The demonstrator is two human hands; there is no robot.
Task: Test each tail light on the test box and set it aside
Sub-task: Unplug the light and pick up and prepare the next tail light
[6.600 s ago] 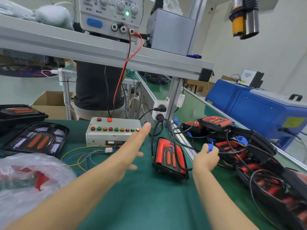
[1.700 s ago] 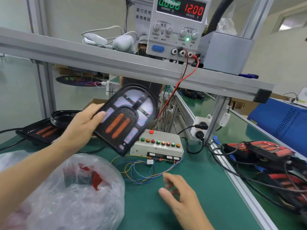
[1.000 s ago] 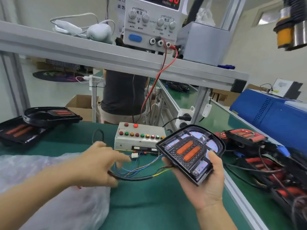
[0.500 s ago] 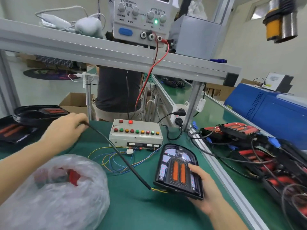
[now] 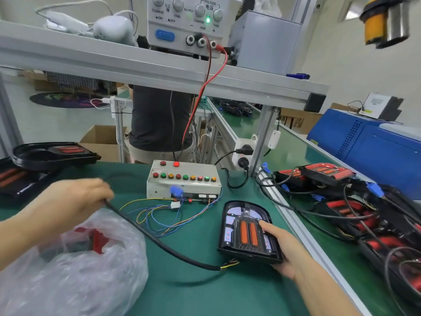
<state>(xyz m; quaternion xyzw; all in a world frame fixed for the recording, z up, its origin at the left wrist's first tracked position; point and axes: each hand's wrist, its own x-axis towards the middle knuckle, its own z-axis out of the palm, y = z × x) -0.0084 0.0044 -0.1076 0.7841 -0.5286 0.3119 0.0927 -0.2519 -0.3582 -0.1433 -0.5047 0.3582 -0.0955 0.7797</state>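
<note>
The right hand (image 5: 282,249) is gripping a tail light (image 5: 247,233) by its right edge, thumb lying on the lens, and the light is lying face up on the green surface (image 5: 193,288), just in front of the test box (image 5: 183,181). The left hand (image 5: 75,199) is curling its fingers round the light's black cable (image 5: 159,242), which is running from that hand down to the light's near corner. A blue plug (image 5: 175,191) is showing at the box's front, ahead of and to the right of the left hand, but blur is hiding whether it is seated in a socket. The lamp's amber bars are not visibly glowing, so I judge the test of this unit as only being set up: connection and button presses are probably remaining. More lights are piling up (image 5: 341,201) right of the right hand and others (image 5: 45,156) are sitting beyond the left hand; which pile is tested I cannot tell, so much of the batch may be waiting.
</note>
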